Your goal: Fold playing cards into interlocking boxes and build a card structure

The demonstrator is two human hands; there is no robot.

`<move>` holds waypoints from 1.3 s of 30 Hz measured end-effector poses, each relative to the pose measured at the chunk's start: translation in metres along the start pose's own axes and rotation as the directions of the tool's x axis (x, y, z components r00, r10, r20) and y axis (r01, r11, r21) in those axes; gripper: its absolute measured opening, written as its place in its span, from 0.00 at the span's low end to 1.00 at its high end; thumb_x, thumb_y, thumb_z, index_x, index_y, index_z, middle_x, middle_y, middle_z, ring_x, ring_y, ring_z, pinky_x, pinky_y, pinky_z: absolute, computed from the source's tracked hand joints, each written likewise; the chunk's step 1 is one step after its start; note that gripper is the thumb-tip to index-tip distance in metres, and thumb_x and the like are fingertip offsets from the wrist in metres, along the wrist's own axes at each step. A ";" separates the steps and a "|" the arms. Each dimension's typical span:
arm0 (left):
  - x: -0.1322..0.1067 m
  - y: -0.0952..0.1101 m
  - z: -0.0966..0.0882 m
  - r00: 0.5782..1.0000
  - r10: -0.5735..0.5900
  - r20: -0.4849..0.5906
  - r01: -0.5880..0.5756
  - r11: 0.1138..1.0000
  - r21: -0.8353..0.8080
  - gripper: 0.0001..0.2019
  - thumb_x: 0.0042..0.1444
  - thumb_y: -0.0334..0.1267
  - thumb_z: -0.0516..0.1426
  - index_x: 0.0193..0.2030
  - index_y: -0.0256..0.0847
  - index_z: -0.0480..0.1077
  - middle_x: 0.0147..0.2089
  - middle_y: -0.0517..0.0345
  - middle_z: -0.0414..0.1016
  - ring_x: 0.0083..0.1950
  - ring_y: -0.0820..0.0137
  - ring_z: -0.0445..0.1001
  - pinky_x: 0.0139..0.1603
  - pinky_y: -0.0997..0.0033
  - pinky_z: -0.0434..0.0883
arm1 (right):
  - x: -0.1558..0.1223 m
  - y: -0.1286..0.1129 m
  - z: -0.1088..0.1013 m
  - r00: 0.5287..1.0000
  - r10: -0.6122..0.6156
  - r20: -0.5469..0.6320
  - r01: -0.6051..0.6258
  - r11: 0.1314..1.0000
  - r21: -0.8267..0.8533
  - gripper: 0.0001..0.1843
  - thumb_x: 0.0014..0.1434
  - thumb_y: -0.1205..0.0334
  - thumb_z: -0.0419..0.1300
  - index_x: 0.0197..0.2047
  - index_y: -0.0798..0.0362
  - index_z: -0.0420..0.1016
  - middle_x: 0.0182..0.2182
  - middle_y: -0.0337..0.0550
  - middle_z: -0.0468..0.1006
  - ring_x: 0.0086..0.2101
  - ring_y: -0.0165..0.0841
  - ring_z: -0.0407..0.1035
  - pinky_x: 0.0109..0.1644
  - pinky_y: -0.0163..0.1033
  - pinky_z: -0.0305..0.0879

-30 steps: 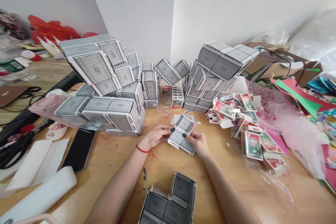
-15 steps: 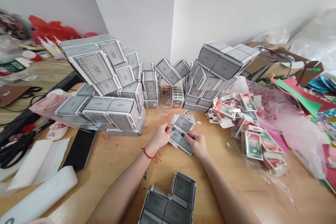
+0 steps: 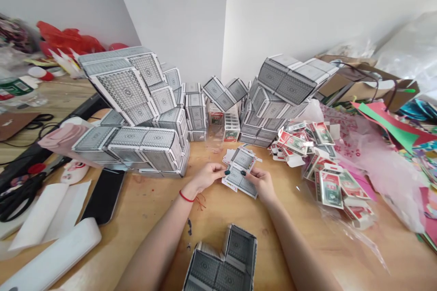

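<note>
Near the middle of the table, both hands pinch a grey-backed playing card piece (image 3: 241, 181) from its two sides. My left hand (image 3: 209, 176) grips its left edge between thumb and fingers; a red string circles that wrist. On the right edge, my right hand (image 3: 262, 183) holds with the thumb on top. Under and behind the piece lie more loose playing cards (image 3: 243, 156), partly covered. Close to my body stands a block shape made of cards (image 3: 223, 263), between my forearms.
Card-block stacks stand at left (image 3: 146, 145) and right (image 3: 287, 77). Red-and-green card boxes (image 3: 329, 186) are heaped right, beside a pink plastic bag (image 3: 378, 159). A black phone (image 3: 104, 194), scissors (image 3: 29, 193) and a white device (image 3: 54, 254) lie left.
Both hands have shifted slightly, the left one leftward and the right one rightward, so more of the card piece shows between them. The stacks around have not moved.
</note>
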State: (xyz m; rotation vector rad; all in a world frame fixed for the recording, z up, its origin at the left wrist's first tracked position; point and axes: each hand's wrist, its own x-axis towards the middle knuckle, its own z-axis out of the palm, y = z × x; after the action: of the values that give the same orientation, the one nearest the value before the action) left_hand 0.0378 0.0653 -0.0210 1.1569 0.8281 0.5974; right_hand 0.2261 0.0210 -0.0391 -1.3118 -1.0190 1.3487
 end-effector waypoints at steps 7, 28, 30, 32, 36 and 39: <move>0.007 -0.006 0.012 0.968 0.167 -0.187 -0.104 0.946 0.306 0.10 0.46 0.38 0.54 0.19 0.35 0.62 0.20 0.65 0.58 0.23 0.78 0.56 0.25 0.78 0.55 | 0.000 0.002 -0.001 1.000 0.006 -0.028 -0.005 0.999 0.037 0.18 0.39 0.48 0.63 0.27 0.55 0.74 0.20 0.41 0.75 0.23 0.35 0.68 0.23 0.36 0.60; 0.006 -0.014 0.017 0.945 0.239 -0.223 -0.136 0.908 0.396 0.06 0.43 0.28 0.50 0.20 0.38 0.56 0.20 0.66 0.56 0.23 0.78 0.56 0.24 0.78 0.54 | 0.001 0.001 0.001 0.999 -0.046 -0.024 0.049 0.988 0.146 0.14 0.41 0.56 0.65 0.32 0.53 0.75 0.29 0.42 0.78 0.31 0.38 0.71 0.36 0.41 0.65; 0.004 -0.013 0.016 0.945 0.263 -0.196 -0.169 0.902 0.397 0.06 0.44 0.28 0.50 0.20 0.38 0.56 0.20 0.65 0.56 0.23 0.78 0.55 0.25 0.78 0.55 | 0.000 0.000 -0.001 0.998 -0.063 -0.004 0.063 0.990 0.130 0.13 0.42 0.58 0.64 0.32 0.53 0.74 0.30 0.42 0.78 0.32 0.38 0.71 0.35 0.40 0.64; 0.003 -0.012 0.013 0.952 0.270 -0.147 -0.207 0.916 0.343 0.06 0.46 0.30 0.51 0.21 0.38 0.56 0.21 0.65 0.56 0.24 0.78 0.55 0.25 0.78 0.56 | -0.001 -0.003 -0.005 0.996 -0.086 0.039 0.079 0.983 0.165 0.15 0.42 0.58 0.63 0.37 0.52 0.74 0.33 0.43 0.77 0.33 0.39 0.70 0.36 0.40 0.64; 0.003 -0.011 0.009 0.956 0.253 -0.151 -0.237 0.965 0.115 0.07 0.47 0.35 0.53 0.23 0.38 0.57 0.22 0.65 0.58 0.24 0.77 0.60 0.27 0.77 0.60 | 0.002 -0.007 -0.012 0.991 -0.127 0.038 0.113 0.958 0.264 0.22 0.47 0.51 0.56 0.43 0.53 0.71 0.35 0.47 0.76 0.35 0.41 0.69 0.35 0.42 0.64; 0.006 -0.009 0.006 0.956 0.198 -0.214 -0.220 0.972 -0.080 0.09 0.47 0.39 0.55 0.26 0.38 0.59 0.24 0.64 0.62 0.25 0.75 0.65 0.29 0.74 0.64 | 0.006 -0.005 -0.013 0.975 -0.180 -0.129 0.197 0.971 0.138 0.23 0.54 0.48 0.46 0.39 0.56 0.72 0.31 0.48 0.75 0.31 0.39 0.69 0.32 0.42 0.63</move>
State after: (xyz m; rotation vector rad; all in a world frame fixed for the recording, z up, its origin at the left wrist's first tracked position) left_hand 0.0460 0.0644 -0.0306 1.1081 0.8441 0.9374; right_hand 0.2394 0.0275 -0.0366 -1.1375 -0.9199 1.1678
